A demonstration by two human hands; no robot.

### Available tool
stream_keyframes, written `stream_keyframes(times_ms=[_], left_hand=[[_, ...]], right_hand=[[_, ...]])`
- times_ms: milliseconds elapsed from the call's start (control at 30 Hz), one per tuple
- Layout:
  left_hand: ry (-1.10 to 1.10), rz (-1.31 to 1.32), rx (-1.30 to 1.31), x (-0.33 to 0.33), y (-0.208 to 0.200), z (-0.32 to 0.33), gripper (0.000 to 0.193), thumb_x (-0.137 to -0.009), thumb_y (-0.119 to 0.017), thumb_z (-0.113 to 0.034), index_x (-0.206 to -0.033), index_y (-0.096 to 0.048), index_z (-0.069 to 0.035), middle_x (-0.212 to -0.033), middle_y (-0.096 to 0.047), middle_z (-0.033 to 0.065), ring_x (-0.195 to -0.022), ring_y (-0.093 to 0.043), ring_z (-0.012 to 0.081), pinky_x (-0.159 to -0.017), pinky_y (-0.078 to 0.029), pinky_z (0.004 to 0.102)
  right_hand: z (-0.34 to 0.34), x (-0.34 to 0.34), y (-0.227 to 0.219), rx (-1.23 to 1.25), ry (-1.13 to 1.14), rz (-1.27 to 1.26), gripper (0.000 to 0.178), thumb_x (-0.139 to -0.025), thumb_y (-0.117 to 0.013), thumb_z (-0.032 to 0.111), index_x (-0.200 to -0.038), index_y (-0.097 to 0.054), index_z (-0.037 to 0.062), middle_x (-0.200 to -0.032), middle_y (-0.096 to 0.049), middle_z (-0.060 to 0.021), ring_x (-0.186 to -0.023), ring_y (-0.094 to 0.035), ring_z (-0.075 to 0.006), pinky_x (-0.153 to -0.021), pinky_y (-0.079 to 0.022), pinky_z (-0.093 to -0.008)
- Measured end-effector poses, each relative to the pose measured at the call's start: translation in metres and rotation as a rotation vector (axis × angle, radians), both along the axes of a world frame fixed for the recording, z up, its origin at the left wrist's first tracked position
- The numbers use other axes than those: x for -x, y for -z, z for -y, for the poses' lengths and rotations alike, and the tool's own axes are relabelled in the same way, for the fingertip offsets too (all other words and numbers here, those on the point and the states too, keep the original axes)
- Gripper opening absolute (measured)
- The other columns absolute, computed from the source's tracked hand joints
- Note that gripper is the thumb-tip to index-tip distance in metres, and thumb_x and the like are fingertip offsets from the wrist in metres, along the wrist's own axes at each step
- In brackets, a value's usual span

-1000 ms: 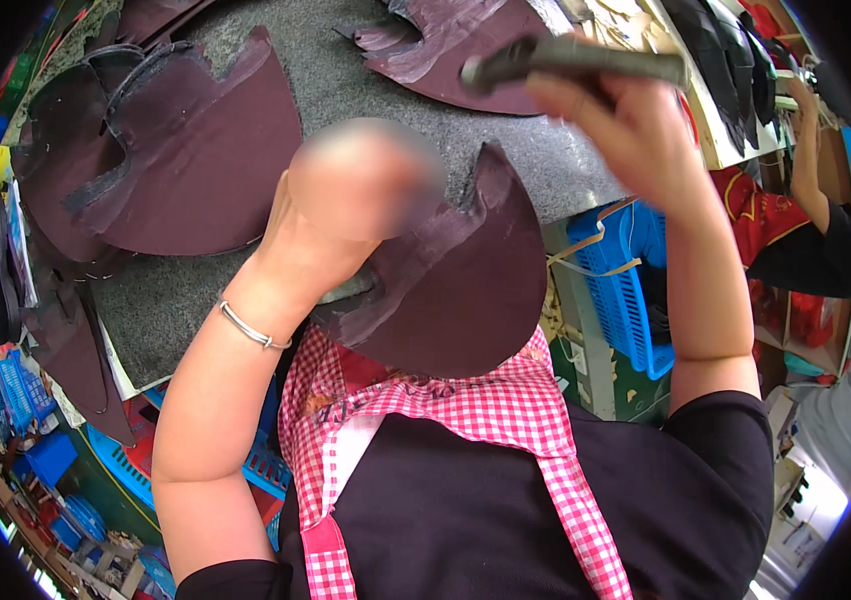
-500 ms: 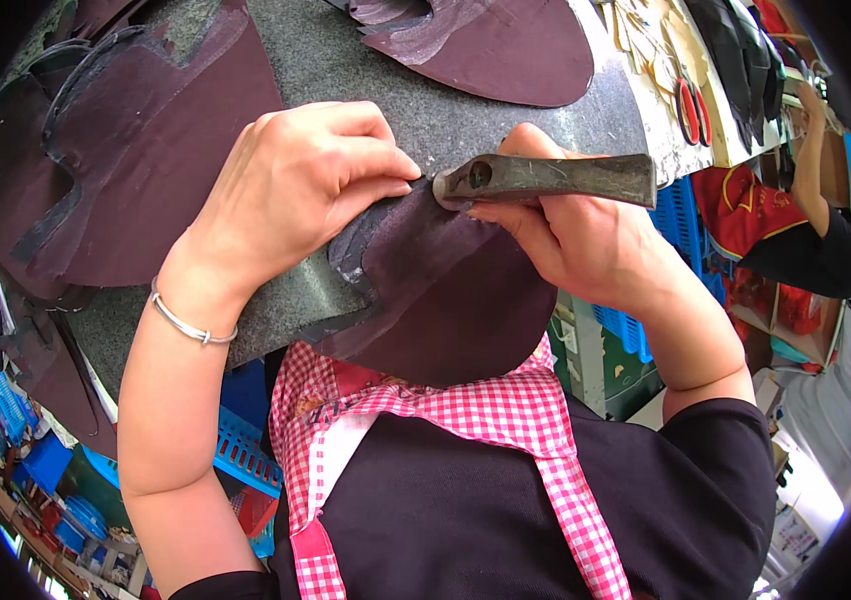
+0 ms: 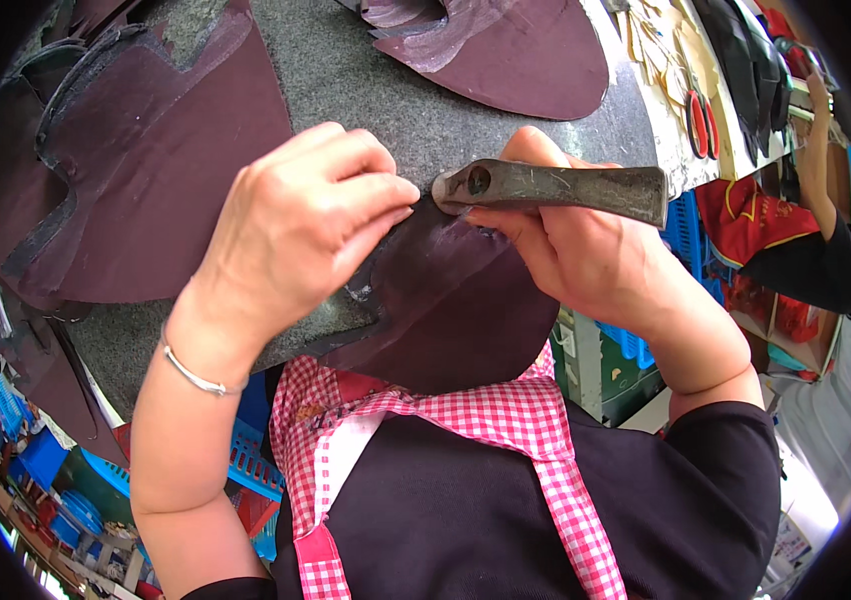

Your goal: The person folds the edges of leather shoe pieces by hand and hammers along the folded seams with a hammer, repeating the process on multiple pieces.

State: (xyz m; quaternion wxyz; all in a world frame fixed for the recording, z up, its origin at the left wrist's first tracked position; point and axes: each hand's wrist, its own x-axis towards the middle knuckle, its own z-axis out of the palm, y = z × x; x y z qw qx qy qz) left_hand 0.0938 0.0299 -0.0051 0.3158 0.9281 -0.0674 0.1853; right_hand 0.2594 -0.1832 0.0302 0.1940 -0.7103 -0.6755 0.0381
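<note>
A dark maroon piece of leather point(image 3: 471, 310) with a black cut-out border lies at the near edge of the stone slab point(image 3: 346, 85), its curved end hanging over toward my apron. My left hand point(image 3: 306, 205) is closed at the far edge of this piece, thumb and forefinger pinched together on its border. In my right hand point(image 3: 586, 240) is a hammer point(image 3: 566, 187), held close to its metal head. Its round face rests at the leather's far edge, just right of my left fingertips. My hand hides the handle.
Several maroon leather pieces point(image 3: 186, 170) overlap on the slab's left, and another piece point(image 3: 526, 60) lies at the far right. Red-handled scissors point(image 3: 703, 125) sit beside pale scraps on the right. Blue plastic baskets point(image 3: 256, 460) stand below. Another person's arm point(image 3: 818, 150) shows at far right.
The leather pieces and slab appear slightly lower and further right in view. My left hand has lowered a little, still pinching at the edge. The hammer face stays beside it, its head tilted slightly more.
</note>
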Motion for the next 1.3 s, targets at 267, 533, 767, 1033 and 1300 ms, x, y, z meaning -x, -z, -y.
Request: stream_keyframes(times_ms=[267, 533, 767, 1033, 1300], left_hand=[[-0.172, 0.005, 0.082, 0.017, 0.001, 0.015, 0.018, -0.082, -0.085, 0.000, -0.099, -0.079, -0.003, -0.092, -0.072, 0.0097, -0.085, -0.073, 0.0307, -0.074, -0.060, 0.0406], [-0.268, 0.003, 0.107, 0.030, 0.002, 0.024, 0.021, -0.080, -0.085, 0.003, -0.099, -0.081, -0.003, -0.093, -0.073, 0.0096, -0.085, -0.073, 0.0301, -0.074, -0.060, 0.0409], [-0.358, -0.045, 0.054, 0.043, -0.003, 0.035, 0.020, -0.080, -0.086, 0.003, -0.099, -0.081, -0.001, -0.092, -0.073, 0.0101, -0.084, -0.074, 0.0293, -0.075, -0.060, 0.0397], [-0.473, -0.152, 0.377, 0.057, -0.003, 0.043, 0.019, -0.081, -0.087, 0.002, -0.099, -0.080, -0.001, -0.093, -0.071, 0.0114, -0.083, -0.072, 0.0304, -0.074, -0.059, 0.0408], [-0.528, -0.073, 0.242, 0.071, -0.001, 0.055, 0.020, -0.083, -0.086, 0.004, -0.102, -0.080, 0.000, -0.095, -0.072, 0.0123, -0.084, -0.072, 0.0311, -0.075, -0.059, 0.0402]], right_hand=[[-0.011, 0.005, -0.005, 0.038, 0.022, -0.072, 0.028, -0.100, -0.080, 0.019, -0.110, -0.058, 0.0049, -0.077, -0.067, -0.0167, -0.066, -0.070, -0.0394, -0.056, -0.053, -0.0483], [-0.017, 0.009, -0.009, 0.183, 0.058, -0.095, 0.019, -0.100, -0.079, 0.018, -0.110, -0.074, 0.0026, -0.096, -0.063, -0.0112, -0.078, -0.068, -0.0358, -0.067, -0.052, -0.0463], [-0.024, 0.016, -0.015, 0.272, 0.063, -0.015, 0.018, -0.100, -0.080, 0.019, -0.105, -0.071, 0.0044, -0.090, -0.063, -0.0098, -0.079, -0.069, -0.0338, -0.069, -0.052, -0.0450], [-0.032, 0.020, -0.016, 0.219, -0.034, -0.100, 0.020, -0.100, -0.081, 0.020, -0.105, -0.068, 0.0057, -0.087, -0.060, -0.0071, -0.077, -0.070, -0.0326, -0.066, -0.052, -0.0446], [-0.036, 0.024, -0.011, 0.160, -0.114, -0.116, 0.024, -0.097, -0.083, 0.024, -0.102, -0.066, 0.0074, -0.086, -0.063, -0.0070, -0.073, -0.071, -0.0307, -0.062, -0.053, -0.0439]])
